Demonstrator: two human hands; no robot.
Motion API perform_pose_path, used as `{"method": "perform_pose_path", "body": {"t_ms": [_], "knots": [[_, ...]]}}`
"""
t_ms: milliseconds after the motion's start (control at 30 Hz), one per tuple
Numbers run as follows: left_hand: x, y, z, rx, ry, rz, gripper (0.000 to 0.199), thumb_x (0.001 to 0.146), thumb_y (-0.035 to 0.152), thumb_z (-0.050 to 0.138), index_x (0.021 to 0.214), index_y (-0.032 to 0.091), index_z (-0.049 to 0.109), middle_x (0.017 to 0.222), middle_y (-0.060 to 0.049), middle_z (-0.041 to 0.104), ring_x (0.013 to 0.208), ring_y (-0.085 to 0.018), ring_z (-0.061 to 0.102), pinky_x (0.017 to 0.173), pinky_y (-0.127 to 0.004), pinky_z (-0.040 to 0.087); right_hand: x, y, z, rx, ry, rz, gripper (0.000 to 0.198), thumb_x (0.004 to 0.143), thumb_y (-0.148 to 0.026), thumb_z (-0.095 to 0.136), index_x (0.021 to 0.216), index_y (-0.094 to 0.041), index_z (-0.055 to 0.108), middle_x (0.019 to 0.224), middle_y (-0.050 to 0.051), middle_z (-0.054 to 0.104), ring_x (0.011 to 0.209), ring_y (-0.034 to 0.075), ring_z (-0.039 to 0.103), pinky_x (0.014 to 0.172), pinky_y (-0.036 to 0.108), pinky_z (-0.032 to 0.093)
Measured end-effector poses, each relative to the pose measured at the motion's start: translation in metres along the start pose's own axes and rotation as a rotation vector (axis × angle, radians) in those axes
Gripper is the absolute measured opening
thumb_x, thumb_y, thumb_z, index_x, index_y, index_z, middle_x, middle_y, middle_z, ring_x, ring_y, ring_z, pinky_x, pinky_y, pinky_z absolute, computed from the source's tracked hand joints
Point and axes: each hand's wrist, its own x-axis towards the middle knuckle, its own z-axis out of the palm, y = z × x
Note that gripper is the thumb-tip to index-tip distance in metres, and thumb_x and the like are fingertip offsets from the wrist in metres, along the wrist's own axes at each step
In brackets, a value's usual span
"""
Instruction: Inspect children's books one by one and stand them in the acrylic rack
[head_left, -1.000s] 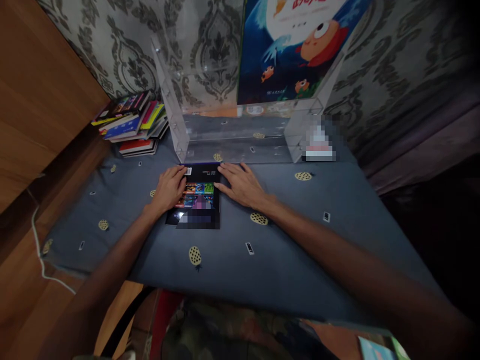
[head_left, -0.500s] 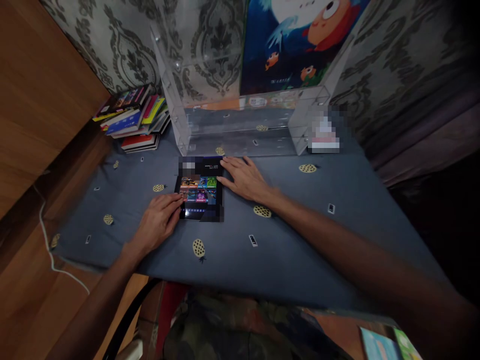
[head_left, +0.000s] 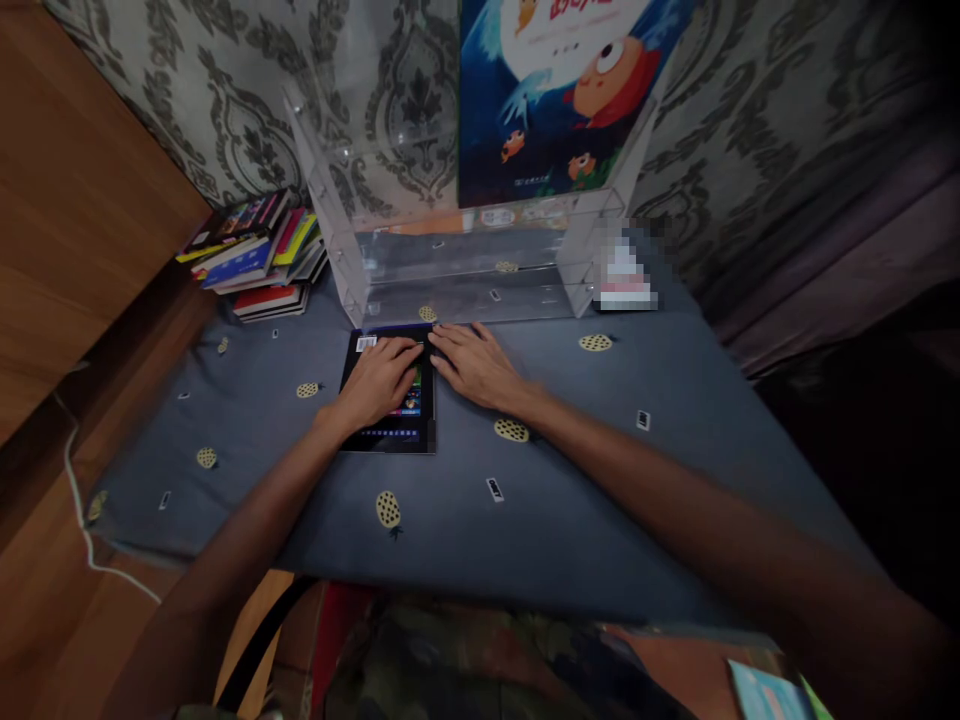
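Note:
A thin black book (head_left: 421,425) lies flat on the cloth, with small coloured pictures and a white barcode label on its upward face. My left hand (head_left: 379,382) rests across the book, fingers stretched toward its upper right and covering much of the pictures. At the book's upper right edge is my right hand (head_left: 476,368), palm down with its fingers extended and their tips touching the edge. The fingertips of both hands are close together but apart.
Behind the book stands a clear acrylic rack (head_left: 352,285) holding a blue picture book (head_left: 487,165) with orange fish. Piled books (head_left: 259,250) sit at the back left, and a blurred white object (head_left: 626,275) at the right. A pineapple-print cloth (head_left: 570,500) covers the table.
My left hand has moved from the book's left edge up and right onto its face. My right hand stays at the upper right edge. The view has shifted slightly.

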Motion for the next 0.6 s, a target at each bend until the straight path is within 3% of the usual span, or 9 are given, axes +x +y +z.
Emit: {"method": "perform_pose_path", "body": {"t_ms": [233,600], "knots": [[0.031,-0.012,0.013,0.065,0.004,-0.013,0.04,0.099,0.021,0.044,0.136,0.012,0.056,0.131,-0.014,0.06,0.116,-0.028,0.055,0.099,-0.045,0.047,0.0,0.002,0.001,0.013,0.026,-0.013,0.043,0.1,-0.024,0.041,0.138,-0.012,0.056,0.143,0.016,0.058,0.138,0.029,0.048,0.116,0.056,0.031],[-0.005,-0.001,0.004,-0.06,0.014,0.055,0.036,0.098,0.021,0.048,0.132,0.014,0.06,0.137,-0.014,0.061,0.126,-0.027,0.056,0.106,-0.049,0.046,0.0,0.004,0.007,0.026,0.042,-0.011,0.042,0.102,-0.025,0.037,0.137,-0.014,0.057,0.146,0.015,0.056,0.138,0.029,0.048,0.115,0.056,0.03]]}}
